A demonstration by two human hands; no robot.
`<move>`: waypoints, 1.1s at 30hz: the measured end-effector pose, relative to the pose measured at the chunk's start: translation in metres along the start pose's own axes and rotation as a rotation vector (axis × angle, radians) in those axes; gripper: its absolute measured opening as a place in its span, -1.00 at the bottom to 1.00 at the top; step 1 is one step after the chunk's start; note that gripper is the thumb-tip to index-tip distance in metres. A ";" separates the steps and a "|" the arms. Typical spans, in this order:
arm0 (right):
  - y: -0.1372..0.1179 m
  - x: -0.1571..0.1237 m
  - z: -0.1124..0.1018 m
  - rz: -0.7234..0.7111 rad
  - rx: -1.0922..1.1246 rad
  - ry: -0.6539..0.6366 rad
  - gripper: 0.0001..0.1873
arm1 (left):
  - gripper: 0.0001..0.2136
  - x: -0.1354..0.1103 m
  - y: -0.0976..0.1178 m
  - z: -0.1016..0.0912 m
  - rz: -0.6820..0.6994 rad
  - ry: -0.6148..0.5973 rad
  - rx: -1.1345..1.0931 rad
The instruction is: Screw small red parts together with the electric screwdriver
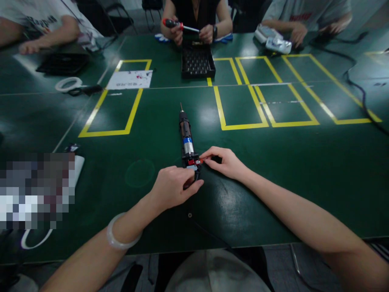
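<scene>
An electric screwdriver (187,140) with its casing opened lies on the green table, its bit pointing away from me. The silver motor with a blue band and some red and white parts show inside. My left hand (173,185) is closed around the near end of the screwdriver, hiding part of it. At the right side of the screwdriver, my right hand (227,161) pinches a small orange-red piece (201,161), perhaps a wire; its exact kind is too small to tell.
Yellow tape rectangles (243,127) mark the green table (288,162). Across it, a person holds a red-and-black screwdriver (173,23) over a black tray (198,61). A white sheet (130,79), a tape roll (68,84) and scissors (85,91) lie at the left. Further right runs a black cable (354,61).
</scene>
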State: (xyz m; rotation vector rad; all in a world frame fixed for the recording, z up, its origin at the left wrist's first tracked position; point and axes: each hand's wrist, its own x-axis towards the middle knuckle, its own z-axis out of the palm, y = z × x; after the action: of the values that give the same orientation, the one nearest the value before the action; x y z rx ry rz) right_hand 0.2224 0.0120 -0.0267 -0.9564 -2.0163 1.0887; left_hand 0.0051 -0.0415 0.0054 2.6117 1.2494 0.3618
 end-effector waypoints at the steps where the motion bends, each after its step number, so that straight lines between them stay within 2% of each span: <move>1: -0.001 0.000 0.001 -0.006 0.016 -0.006 -0.78 | -0.63 0.000 -0.001 -0.002 -0.022 0.037 -0.023; 5: -0.004 -0.001 0.004 -0.036 0.060 -0.043 -0.76 | -0.76 0.004 -0.006 -0.005 -0.092 0.238 -0.076; 7: -0.006 -0.002 0.005 -0.045 0.057 -0.055 -0.77 | -0.66 0.009 -0.011 -0.003 -0.106 0.275 -0.065; 10: -0.007 -0.002 0.006 -0.061 0.052 -0.063 -0.82 | -0.57 0.017 -0.019 0.005 -0.090 0.196 -0.038; 14: -0.007 -0.002 0.006 -0.079 0.041 -0.085 -0.81 | -0.73 0.024 -0.026 0.011 -0.092 0.099 0.018; 19: -0.007 -0.004 0.007 -0.094 -0.007 -0.105 -0.77 | -0.82 0.025 -0.027 0.007 -0.133 0.097 0.100; 22: -0.008 -0.004 0.009 -0.096 0.021 -0.117 -0.73 | -0.82 0.022 -0.036 0.002 -0.152 0.094 0.137; 26: -0.007 -0.005 0.009 -0.051 0.095 -0.110 -0.71 | -0.78 0.016 -0.064 -0.006 -0.231 0.079 0.199; 33: -0.006 -0.005 0.007 -0.031 0.113 -0.115 -0.74 | -0.64 -0.008 -0.139 -0.034 -0.362 0.023 0.244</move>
State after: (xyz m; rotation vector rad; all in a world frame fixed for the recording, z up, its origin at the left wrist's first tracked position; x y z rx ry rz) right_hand 0.2176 0.0024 -0.0254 -0.8184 -2.0301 1.2517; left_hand -0.1117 0.0403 -0.0059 2.4970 1.8361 0.1831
